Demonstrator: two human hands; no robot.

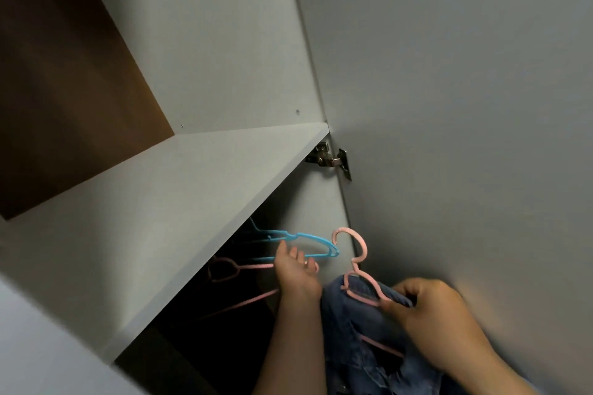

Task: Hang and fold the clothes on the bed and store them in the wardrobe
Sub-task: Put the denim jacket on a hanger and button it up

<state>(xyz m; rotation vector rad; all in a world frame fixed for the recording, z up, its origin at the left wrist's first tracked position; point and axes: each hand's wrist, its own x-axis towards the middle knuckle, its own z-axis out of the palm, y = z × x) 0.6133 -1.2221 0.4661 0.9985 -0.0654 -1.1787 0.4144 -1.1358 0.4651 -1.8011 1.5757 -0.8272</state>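
A blue denim garment [356, 343] hangs on a pink hanger [359, 269] whose hook points up beside the wardrobe's side wall. My right hand [430, 314] pinches the hanger's shoulder together with the denim collar. My left hand [295, 272] reaches into the dark hanging space under the shelf, fingers spread against a blue hanger [308, 242] and a second pink hanger [234, 268] that hang there. The rail is hidden by the shelf.
A white wardrobe shelf [179, 202] runs diagonally above the hanging space, with a brown back panel [64, 90] behind it. The open door [465, 106] stands at the right on a metal hinge [330, 159].
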